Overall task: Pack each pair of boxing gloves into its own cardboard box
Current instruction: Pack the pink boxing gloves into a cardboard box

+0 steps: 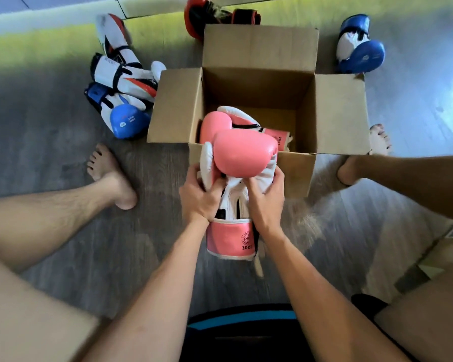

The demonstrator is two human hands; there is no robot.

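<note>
An open cardboard box (pixel 332 113) stands on the floor between my feet, flaps spread. Inside it lies one pink and white boxing glove (pixel 217 122). I hold a second pink glove (pixel 243 155) over the box's near wall, its padded end tipped toward the opening. My left hand (pixel 200 195) grips its white palm side from the left. My right hand (pixel 266 197) grips it from the right. The pink cuff hangs down between my wrists.
Left of the box lie a blue and white glove (pixel 120 113) and white gloves with red trim (pixel 118 71). Another blue glove (pixel 360 45) sits at the far right, a red and black glove (pixel 207 14) behind the box. Cardboard (pixel 439 254) lies by my right leg.
</note>
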